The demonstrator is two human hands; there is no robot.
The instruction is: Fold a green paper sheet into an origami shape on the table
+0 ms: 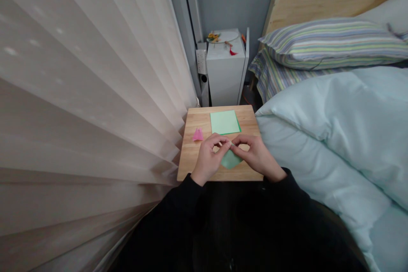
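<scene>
A piece of green paper is held over the front part of a small wooden table. My left hand pinches its upper edge between thumb and index finger. Close beside those fingertips, my right hand pinches the same edge, so the two hands nearly meet. The paper hangs below the fingers, and its pinched part is mostly hidden. Just beyond my hands lies a stack of light green square paper sheets. A small folded pink paper piece rests to the left of the stack.
A pleated curtain runs along the table's left side. On the right is a bed with a pale blue quilt and a striped pillow. Behind the table stands a white cabinet with small colourful items on top.
</scene>
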